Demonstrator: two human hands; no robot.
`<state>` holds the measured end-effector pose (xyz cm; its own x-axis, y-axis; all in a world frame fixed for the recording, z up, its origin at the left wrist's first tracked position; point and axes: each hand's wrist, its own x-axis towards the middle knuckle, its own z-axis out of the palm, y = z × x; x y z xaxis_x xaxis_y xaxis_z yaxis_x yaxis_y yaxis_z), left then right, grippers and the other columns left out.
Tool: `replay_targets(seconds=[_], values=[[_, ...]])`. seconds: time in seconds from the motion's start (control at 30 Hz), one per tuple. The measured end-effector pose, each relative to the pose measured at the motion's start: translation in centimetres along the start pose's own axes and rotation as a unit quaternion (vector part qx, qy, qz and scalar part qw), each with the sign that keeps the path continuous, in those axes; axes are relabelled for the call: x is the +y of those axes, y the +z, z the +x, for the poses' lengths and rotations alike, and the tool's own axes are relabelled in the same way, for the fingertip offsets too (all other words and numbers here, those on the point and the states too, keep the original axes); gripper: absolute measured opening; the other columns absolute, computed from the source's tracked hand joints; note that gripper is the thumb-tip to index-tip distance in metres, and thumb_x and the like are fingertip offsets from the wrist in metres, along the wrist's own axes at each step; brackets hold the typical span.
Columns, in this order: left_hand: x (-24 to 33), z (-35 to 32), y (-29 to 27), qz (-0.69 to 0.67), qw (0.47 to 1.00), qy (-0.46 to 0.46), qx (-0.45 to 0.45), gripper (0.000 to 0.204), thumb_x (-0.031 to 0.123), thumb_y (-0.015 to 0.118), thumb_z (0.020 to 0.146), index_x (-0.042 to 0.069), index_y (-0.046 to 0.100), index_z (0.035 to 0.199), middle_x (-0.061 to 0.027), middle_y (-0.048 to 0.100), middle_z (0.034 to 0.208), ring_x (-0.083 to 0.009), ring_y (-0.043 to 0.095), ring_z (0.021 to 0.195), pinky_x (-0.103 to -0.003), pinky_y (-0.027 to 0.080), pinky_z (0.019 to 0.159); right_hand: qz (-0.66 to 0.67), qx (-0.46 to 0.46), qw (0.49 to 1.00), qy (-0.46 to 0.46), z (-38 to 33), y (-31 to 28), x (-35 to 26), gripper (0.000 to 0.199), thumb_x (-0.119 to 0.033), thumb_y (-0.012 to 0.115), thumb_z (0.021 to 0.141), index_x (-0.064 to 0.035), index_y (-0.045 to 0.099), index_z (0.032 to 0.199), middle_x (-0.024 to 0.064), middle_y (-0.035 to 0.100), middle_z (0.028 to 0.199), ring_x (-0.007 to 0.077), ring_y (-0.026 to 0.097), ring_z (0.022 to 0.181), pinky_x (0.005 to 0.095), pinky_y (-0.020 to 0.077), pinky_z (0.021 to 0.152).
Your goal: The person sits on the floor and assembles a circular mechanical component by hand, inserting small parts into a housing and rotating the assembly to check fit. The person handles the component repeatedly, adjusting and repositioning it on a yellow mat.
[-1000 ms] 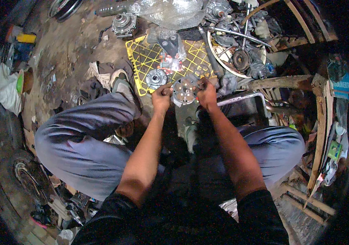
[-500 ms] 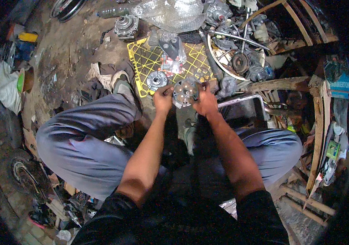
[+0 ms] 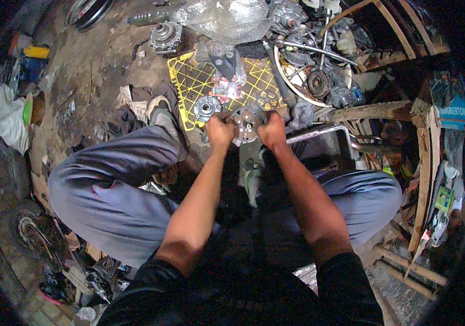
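Both my hands grip a round metal disc [image 3: 247, 126] with several holes in its face, one at each side of it. My left hand [image 3: 219, 132] has its fingers curled at the disc's left edge, while my right hand [image 3: 272, 131] closes on the right edge. The fingertips are partly hidden behind the disc. Just beyond my left hand, a silver flanged metal hub [image 3: 208, 108] rests on a yellow plastic grid [image 3: 175, 76]. On that same grid lie a dark metal bracket [image 3: 226, 62] and small plastic packets [image 3: 227, 87].
A geared metal part [image 3: 165, 37] and bubble wrap [image 3: 227, 22] lie beyond the grid. At the far right, a round tray [image 3: 284, 79] holds loose metal parts. A bent chrome tube [image 3: 346, 130] and wooden frame [image 3: 425, 179] stand right; a wheel [image 3: 28, 225] is at left.
My left fingers have closed onto the disc's left edge, where they were only beside it before. My right hand has shifted its grip slightly, and the disc has tilted a little.
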<state>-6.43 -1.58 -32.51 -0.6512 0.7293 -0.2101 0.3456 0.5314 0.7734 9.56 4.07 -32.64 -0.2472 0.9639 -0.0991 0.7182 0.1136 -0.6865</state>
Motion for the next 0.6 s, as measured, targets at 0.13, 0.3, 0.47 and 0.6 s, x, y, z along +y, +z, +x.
replay_targets(seconds=[0.13, 0.3, 0.47, 0.6], values=[[1.3, -0.3, -0.2, 0.027, 1.000, -0.007, -0.010, 0.022, 0.009, 0.066, 0.071, 0.006, 0.073, 0.091, -0.0204, 0.068, 0.087, -0.0349, 0.067, 0.083, -0.039, 0.052, 0.078, 0.014, -0.007, 0.999, 0.036, 0.7, 0.1, 1.5, 0.034, -0.008, 0.060, 0.063, 0.0028, 0.060, 0.094, 0.0260, 0.063, 0.093, 0.0458, 0.058, 0.092, 0.0460, 0.0474, 0.082], [1.3, -0.2, -0.3, 0.011, 0.998, -0.050, -0.021, 0.023, 0.009, 0.067, 0.070, 0.006, 0.073, 0.092, -0.0199, 0.069, 0.087, -0.0336, 0.067, 0.083, -0.039, 0.052, 0.078, 0.007, 0.000, 0.997, 0.071, 0.3, -0.5, 0.3, 0.034, -0.011, 0.062, 0.064, 0.0022, 0.061, 0.095, 0.0250, 0.064, 0.094, 0.0451, 0.059, 0.092, 0.0452, 0.0475, 0.083], [0.2, 0.7, 0.3, -0.023, 0.999, -0.021, -0.018, 0.023, 0.014, 0.071, 0.071, 0.006, 0.073, 0.092, -0.0187, 0.069, 0.086, -0.0310, 0.068, 0.081, -0.038, 0.052, 0.076, 0.018, -0.010, 0.998, 0.052, 0.9, -0.9, -0.1, 0.036, -0.014, 0.064, 0.063, 0.0054, 0.058, 0.092, 0.0300, 0.060, 0.095, 0.0465, 0.058, 0.092, 0.0500, 0.0468, 0.083], [-0.2, 1.7, -0.1, -0.050, 0.996, -0.023, -0.068, 0.020, 0.014, 0.073, 0.072, 0.007, 0.074, 0.091, -0.0169, 0.070, 0.083, -0.0262, 0.069, 0.077, -0.034, 0.052, 0.072, -0.036, -0.081, 0.995, 0.045, 2.0, -1.2, -0.8, 0.036, -0.019, 0.067, 0.071, 0.0007, 0.061, 0.101, 0.0258, 0.062, 0.101, 0.0424, 0.057, 0.099, 0.0459, 0.0465, 0.085]])
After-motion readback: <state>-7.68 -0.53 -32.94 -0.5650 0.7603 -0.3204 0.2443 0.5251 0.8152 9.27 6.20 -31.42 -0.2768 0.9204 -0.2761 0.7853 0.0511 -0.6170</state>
